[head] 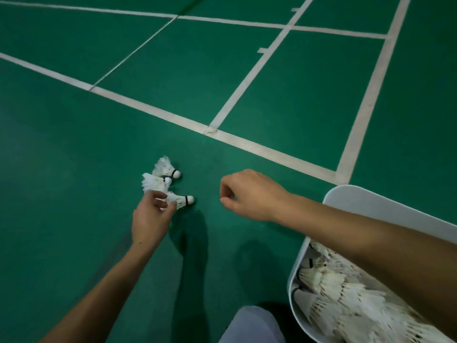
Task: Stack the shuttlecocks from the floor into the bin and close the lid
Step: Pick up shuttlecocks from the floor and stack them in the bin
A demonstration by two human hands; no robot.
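Observation:
Three white feather shuttlecocks lie close together on the green court floor: a far one (165, 167), a middle one (154, 181) and a near one (181, 200). My left hand (150, 217) is down on them, fingers closed around the feathers of the near shuttlecock. My right hand (249, 194) hovers to the right of them, fingers loosely curled, holding nothing. The white bin (295, 278) stands at the lower right, filled with several shuttlecocks (346, 293). Its white lid (366, 201) stands open behind it. My right forearm crosses over the bin.
White court lines (173, 117) cross the green floor beyond the shuttlecocks. A grey-clad knee (252, 325) shows at the bottom edge, left of the bin.

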